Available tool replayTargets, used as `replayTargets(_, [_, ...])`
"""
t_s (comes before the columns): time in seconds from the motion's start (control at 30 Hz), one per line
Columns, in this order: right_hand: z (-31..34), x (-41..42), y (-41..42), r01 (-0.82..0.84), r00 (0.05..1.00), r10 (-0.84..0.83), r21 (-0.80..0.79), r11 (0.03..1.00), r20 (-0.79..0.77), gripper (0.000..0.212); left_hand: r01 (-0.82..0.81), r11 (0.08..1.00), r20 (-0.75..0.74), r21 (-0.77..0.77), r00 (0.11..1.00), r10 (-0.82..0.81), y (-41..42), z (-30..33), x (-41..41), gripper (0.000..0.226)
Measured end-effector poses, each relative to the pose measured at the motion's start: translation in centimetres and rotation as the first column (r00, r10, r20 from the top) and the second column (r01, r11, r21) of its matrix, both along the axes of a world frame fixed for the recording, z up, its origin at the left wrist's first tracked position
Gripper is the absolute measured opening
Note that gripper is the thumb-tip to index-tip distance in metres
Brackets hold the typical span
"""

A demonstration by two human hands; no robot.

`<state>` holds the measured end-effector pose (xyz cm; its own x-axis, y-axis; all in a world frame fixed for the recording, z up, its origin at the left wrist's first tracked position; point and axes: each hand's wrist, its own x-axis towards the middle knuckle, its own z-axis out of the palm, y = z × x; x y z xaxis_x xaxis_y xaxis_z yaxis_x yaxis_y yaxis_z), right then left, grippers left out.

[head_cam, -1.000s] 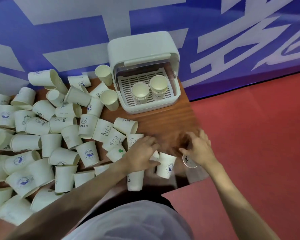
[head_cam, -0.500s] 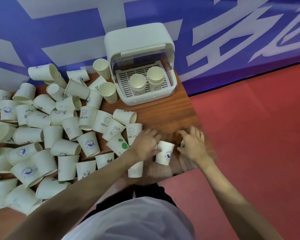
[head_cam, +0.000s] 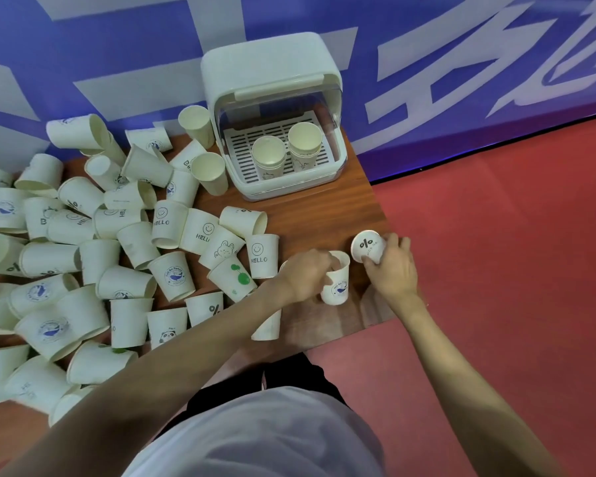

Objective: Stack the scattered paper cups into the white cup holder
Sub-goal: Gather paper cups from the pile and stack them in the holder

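The white cup holder (head_cam: 272, 68) stands at the table's back right with its clear lid up; two short stacks of cups (head_cam: 268, 156) stand on its slotted tray. My left hand (head_cam: 305, 275) pinches the rim of an upright whale-logo cup (head_cam: 336, 287) near the front right edge, fingers inside it. Just to the right, my right hand (head_cam: 391, 268) grips a cup marked with a percent sign (head_cam: 368, 246), its side turned toward me. Several white paper cups (head_cam: 172, 275) lie scattered over the left and middle of the table.
The wooden table (head_cam: 324, 215) ends just right of my hands, with red floor (head_cam: 496, 270) beyond. A blue and white wall (head_cam: 427, 46) rises behind the holder. An upright cup (head_cam: 267, 327) stands under my left forearm.
My right hand has lifted the percent-sign cup from the table edge and tilted it toward me. My left hand has closed its fingers on the whale-logo cup's rim.
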<state>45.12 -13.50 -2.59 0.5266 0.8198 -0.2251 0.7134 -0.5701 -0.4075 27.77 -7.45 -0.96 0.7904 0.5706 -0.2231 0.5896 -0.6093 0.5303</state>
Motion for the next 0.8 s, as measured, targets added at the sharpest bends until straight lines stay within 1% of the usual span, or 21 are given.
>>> replayTargets(0.07, [-0.6,-0.2,-0.2,0.050,0.994,-0.040,0.100,0.994,-0.101,0.057,-0.056,0.998,0.132,0.033,0.990,0.051,0.0,1.1,-1.1,0.019])
replayTargets(0.1, [-1.0,-0.4,-0.3,0.052,0.991,-0.037,0.123,0.991,-0.126,0.060,-0.085,0.994,0.192,0.067,0.979,0.071,0.0,1.6,-1.7,0.015])
replayTargets(0.17, [-1.8,-0.9,-0.7,0.026,0.991,-0.007,0.133,0.991,-0.136,0.062,-0.152,0.977,0.270,0.148,0.957,0.108,0.2,2.4,-3.0,0.016])
replayTargets(0.23, [-2.2,-1.4,-0.9,0.002,0.992,0.014,0.120,0.993,-0.125,0.064,-0.213,0.954,0.317,0.213,0.938,0.139,0.6,2.8,-4.2,0.019])
replayTargets(0.3, [-2.3,-1.8,-0.8,-0.035,0.997,0.039,0.065,0.997,-0.062,0.072,-0.266,0.935,0.340,0.236,0.924,0.177,0.9,3.0,-5.2,0.019])
replayTargets(0.4, [-2.0,-2.2,-0.1,-0.162,0.986,0.165,-0.121,0.979,0.011,0.091,-0.340,0.909,0.360,0.241,0.901,0.242,1.2,3.2,-6.4,0.016])
replayTargets(0.43, [-1.9,-2.4,0.2,-0.209,0.977,0.214,-0.185,0.960,0.010,0.092,-0.360,0.901,0.363,0.241,0.895,0.261,1.3,3.2,-6.8,0.014])
replayTargets(0.47, [-1.8,-2.5,0.6,-0.241,0.969,0.247,-0.236,0.941,-0.004,0.087,-0.379,0.893,0.365,0.242,0.889,0.278,1.4,3.2,-7.2,0.014])
replayTargets(0.53, [-1.5,-2.8,1.3,-0.249,0.968,0.248,-0.290,0.924,-0.040,0.069,-0.398,0.884,0.360,0.245,0.884,0.298,1.7,3.4,-7.7,0.013])
replayTargets(0.6, [-1.2,-2.7,2.2,-0.214,0.977,0.206,-0.267,0.940,-0.056,0.053,-0.403,0.881,0.351,0.250,0.885,0.305,2.3,3.8,-8.2,0.013])
replayTargets(0.73, [0.4,-2.2,4.8,-0.178,0.984,0.172,-0.132,0.975,-0.053,0.038,-0.440,0.857,0.357,0.270,0.872,0.335,4.0,4.8,-9.0,0.016])
replayTargets(0.8, [2.0,-2.3,6.4,-0.187,0.981,0.189,0.034,0.982,-0.037,0.031,-0.486,0.823,0.412,0.293,0.841,0.351,4.9,5.6,-9.6,0.016])
